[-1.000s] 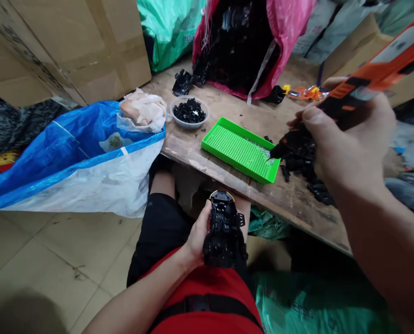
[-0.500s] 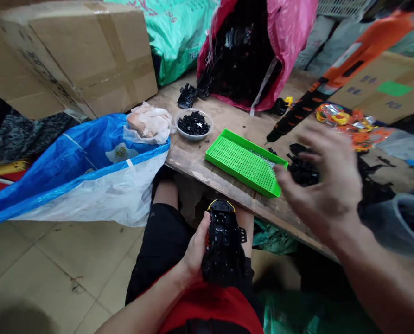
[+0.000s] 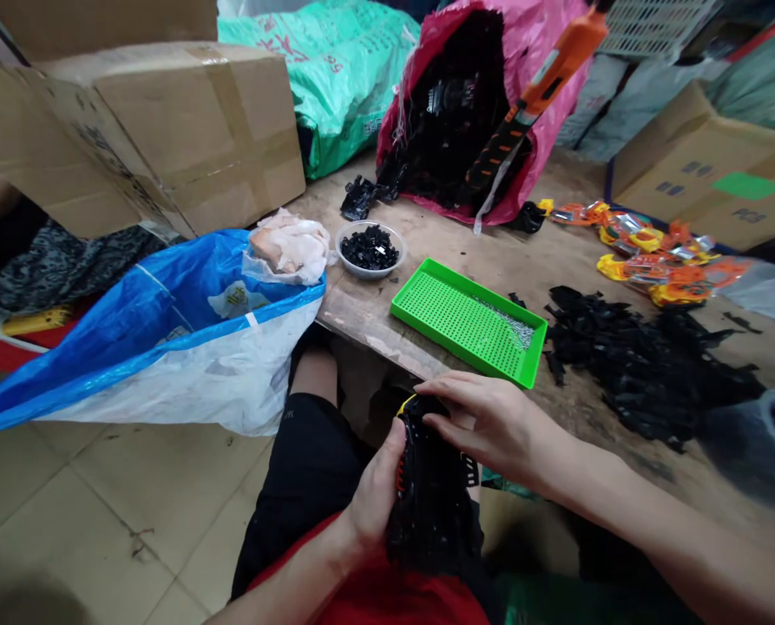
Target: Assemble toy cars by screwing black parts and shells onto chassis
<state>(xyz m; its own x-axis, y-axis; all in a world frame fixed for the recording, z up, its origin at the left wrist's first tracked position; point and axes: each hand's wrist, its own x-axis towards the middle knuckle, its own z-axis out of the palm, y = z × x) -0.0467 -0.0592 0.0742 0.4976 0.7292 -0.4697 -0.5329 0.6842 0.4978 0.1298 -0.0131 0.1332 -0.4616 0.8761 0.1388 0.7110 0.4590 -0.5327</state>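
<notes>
A black toy car (image 3: 431, 495) with a yellow end rim and orange on its side lies over my lap, its underside apparently facing up. My left hand (image 3: 375, 495) is wrapped round its left side, thumb along the edge. Over the far end of the car, my right hand (image 3: 484, 417) grips with thumb and fingers; whether a small part is between them is hidden. Beyond the car, a green perforated tray (image 3: 426, 317) holds many small silvery screws at its right end. An orange and black electric screwdriver (image 3: 523, 117) hangs in front of the pink sack.
Black plastic parts (image 3: 647, 356) are heaped at the right beside a clear tub (image 3: 761, 443). Orange and yellow car bodies (image 3: 653, 252) lie behind them. A bowl of black pieces (image 3: 369, 249), a pink sack (image 3: 547, 130), a blue-lined sack (image 3: 185, 304) and a carton (image 3: 198, 130) stand around.
My right hand has come down from above the table to the far end of the toy car. The screwdriver has swung left and back. My left hand still holds the car.
</notes>
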